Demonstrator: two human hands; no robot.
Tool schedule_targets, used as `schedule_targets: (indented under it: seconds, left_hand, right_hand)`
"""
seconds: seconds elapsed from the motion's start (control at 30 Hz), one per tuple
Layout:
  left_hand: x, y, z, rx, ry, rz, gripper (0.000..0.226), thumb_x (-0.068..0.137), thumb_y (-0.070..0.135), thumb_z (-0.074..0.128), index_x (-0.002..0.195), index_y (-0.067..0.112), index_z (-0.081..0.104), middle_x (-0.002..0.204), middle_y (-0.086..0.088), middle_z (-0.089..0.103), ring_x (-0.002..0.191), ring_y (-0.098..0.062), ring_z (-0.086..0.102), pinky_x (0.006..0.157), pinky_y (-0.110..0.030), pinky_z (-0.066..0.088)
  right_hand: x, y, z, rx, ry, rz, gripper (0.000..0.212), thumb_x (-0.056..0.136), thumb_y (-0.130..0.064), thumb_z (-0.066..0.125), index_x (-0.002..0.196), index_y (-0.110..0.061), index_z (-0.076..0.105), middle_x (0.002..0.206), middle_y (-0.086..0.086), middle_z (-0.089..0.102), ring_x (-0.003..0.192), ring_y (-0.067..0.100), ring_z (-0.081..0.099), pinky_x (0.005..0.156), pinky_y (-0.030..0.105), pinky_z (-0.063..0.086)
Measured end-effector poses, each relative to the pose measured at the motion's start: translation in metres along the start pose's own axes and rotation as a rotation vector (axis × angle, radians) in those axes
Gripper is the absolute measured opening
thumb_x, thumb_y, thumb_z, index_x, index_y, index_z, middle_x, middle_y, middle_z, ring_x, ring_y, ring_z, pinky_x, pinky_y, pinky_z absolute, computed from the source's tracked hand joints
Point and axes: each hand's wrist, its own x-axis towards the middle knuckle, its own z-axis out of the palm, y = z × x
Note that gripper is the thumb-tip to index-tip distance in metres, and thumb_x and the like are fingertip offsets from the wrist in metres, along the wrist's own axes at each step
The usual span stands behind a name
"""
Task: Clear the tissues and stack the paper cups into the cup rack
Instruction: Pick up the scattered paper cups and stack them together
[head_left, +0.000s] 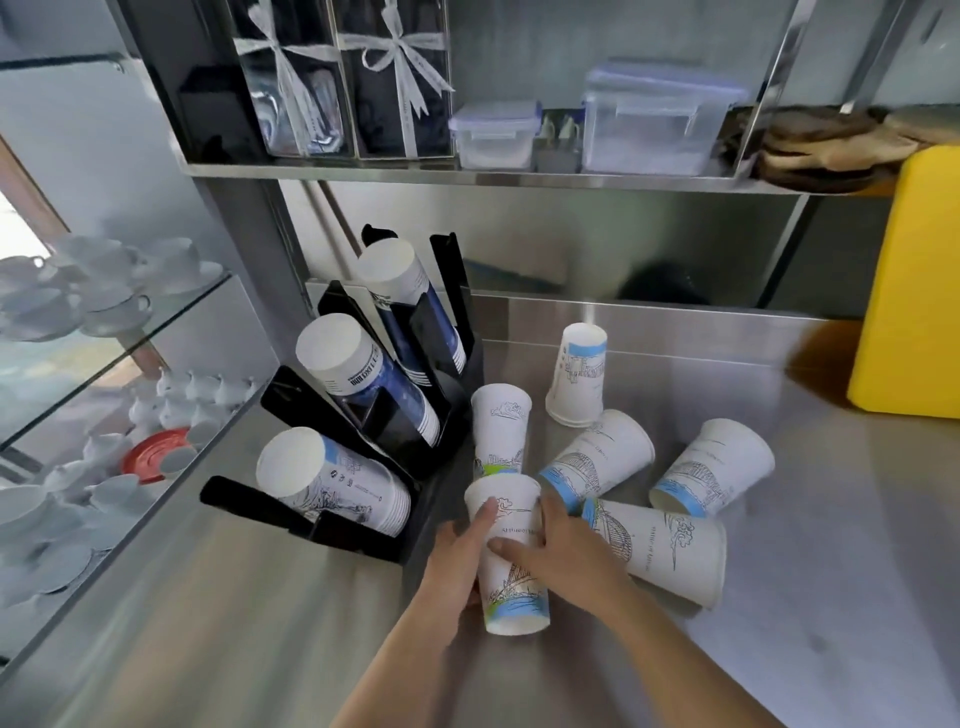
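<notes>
A black cup rack (441, 457) stands at the left of the steel counter (779, 649), with three slanted stacks of paper cups in it. Several white paper cups with blue drawings stand upside down or lie around its right side. One upside-down cup (511, 556) near the counter's front is held from both sides: my left hand (460, 561) grips its left wall and my right hand (558, 551) its right wall. Another inverted cup (500, 428) stands just behind it. A cup (660, 548) lies on its side right of my right hand. No tissues show.
A yellow box (914, 280) stands at the counter's right back. A steel shelf (467, 174) above carries plastic containers and ribboned packs. A glass cabinet (104, 389) with white crockery is on the left.
</notes>
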Motion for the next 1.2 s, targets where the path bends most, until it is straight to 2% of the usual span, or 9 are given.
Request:
schedule_targets:
  seconds: [0.13, 0.23, 0.33, 0.53, 0.63, 0.7, 0.8, 0.93, 1.2]
  left_hand:
    - [0.000, 0.002, -0.015, -0.024, -0.048, 0.144, 0.044, 0.071, 0.028, 0.077, 0.107, 0.009, 0.059, 0.097, -0.009, 0.072, 0.080, -0.017, 0.071, 0.062, -0.025, 0.054]
    - [-0.001, 0.000, -0.025, -0.060, -0.094, 0.329, 0.061, 0.059, 0.005, 0.082, 0.109, 0.014, 0.050, 0.101, -0.004, 0.066, 0.079, 0.000, 0.068, 0.060, -0.017, 0.053]
    - [-0.002, -0.003, -0.030, -0.021, -0.118, 0.474, 0.076, 0.050, 0.004, 0.075, 0.115, 0.021, 0.040, 0.107, 0.010, 0.057, 0.088, 0.010, 0.059, 0.064, -0.008, 0.049]
    - [-0.001, -0.013, -0.037, 0.080, -0.163, 0.459, 0.065, 0.053, 0.004, 0.071, 0.102, 0.032, 0.038, 0.107, 0.013, 0.055, 0.092, 0.008, 0.053, 0.063, -0.006, 0.047]
    - [-0.005, -0.013, -0.040, 0.069, -0.180, 0.480, 0.077, 0.057, 0.005, 0.076, 0.114, 0.034, 0.036, 0.116, 0.008, 0.056, 0.104, 0.004, 0.054, 0.079, -0.013, 0.051]
    - [-0.012, -0.010, -0.042, 0.056, -0.189, 0.515, 0.088, 0.054, 0.014, 0.079, 0.124, 0.037, 0.031, 0.129, 0.003, 0.051, 0.120, -0.008, 0.049, 0.099, -0.029, 0.047]
    - [-0.025, -0.008, -0.046, 0.093, -0.176, 0.609, 0.087, 0.054, 0.037, 0.078, 0.124, 0.050, 0.028, 0.137, 0.018, 0.039, 0.126, 0.011, 0.034, 0.103, -0.012, 0.034]
    - [-0.041, -0.006, -0.047, 0.151, -0.046, 0.744, 0.079, 0.064, 0.054, 0.065, 0.128, 0.054, 0.019, 0.145, 0.023, 0.023, 0.135, 0.011, 0.016, 0.111, -0.023, 0.017]
    - [-0.069, 0.019, -0.012, 0.454, -0.037, 1.197, 0.062, 0.081, 0.042, 0.056, 0.136, 0.034, 0.028, 0.148, 0.007, 0.028, 0.139, -0.008, 0.019, 0.114, -0.022, 0.015]
  right_hand:
    - [0.004, -0.008, 0.004, 0.281, -0.040, -0.090, 0.082, 0.055, -0.060, 0.069, 0.123, -0.034, 0.030, 0.115, -0.008, 0.061, 0.096, 0.010, 0.063, 0.084, 0.041, 0.054]
    - [0.006, -0.009, 0.007, 0.431, -0.053, -0.105, 0.080, 0.058, -0.042, 0.079, 0.122, -0.034, 0.032, 0.114, -0.014, 0.058, 0.097, 0.001, 0.061, 0.083, 0.034, 0.055]
    - [0.006, -0.011, 0.014, 0.478, -0.008, -0.152, 0.081, 0.063, -0.028, 0.079, 0.122, -0.040, 0.026, 0.121, -0.014, 0.051, 0.108, 0.002, 0.054, 0.088, 0.030, 0.051]
    - [0.005, -0.007, 0.032, 0.489, -0.004, -0.192, 0.086, 0.065, -0.013, 0.079, 0.109, -0.059, 0.021, 0.115, -0.023, 0.050, 0.105, -0.005, 0.053, 0.082, 0.022, 0.052]
    - [0.001, -0.010, 0.031, 0.501, 0.019, -0.231, 0.093, 0.064, -0.007, 0.076, 0.107, -0.069, 0.020, 0.117, -0.027, 0.047, 0.102, -0.012, 0.053, 0.075, 0.012, 0.050]
    - [-0.003, -0.013, 0.028, 0.515, 0.039, -0.242, 0.096, 0.063, -0.009, 0.076, 0.112, -0.068, 0.020, 0.120, -0.031, 0.045, 0.105, -0.014, 0.050, 0.075, 0.007, 0.047]
    - [-0.011, -0.018, 0.023, 0.502, 0.055, -0.237, 0.101, 0.061, -0.025, 0.082, 0.124, -0.062, 0.012, 0.120, -0.047, 0.034, 0.114, -0.014, 0.041, 0.088, 0.008, 0.038]
    - [-0.020, -0.018, 0.015, 0.492, 0.107, -0.226, 0.114, 0.058, -0.029, 0.086, 0.135, -0.048, 0.004, 0.137, -0.017, 0.032, 0.125, 0.004, 0.033, 0.105, 0.030, 0.029]
    - [-0.042, -0.004, -0.012, 0.474, 0.261, -0.268, 0.098, 0.060, -0.057, 0.074, 0.136, -0.045, 0.013, 0.144, -0.009, 0.033, 0.129, 0.010, 0.035, 0.105, 0.036, 0.033]
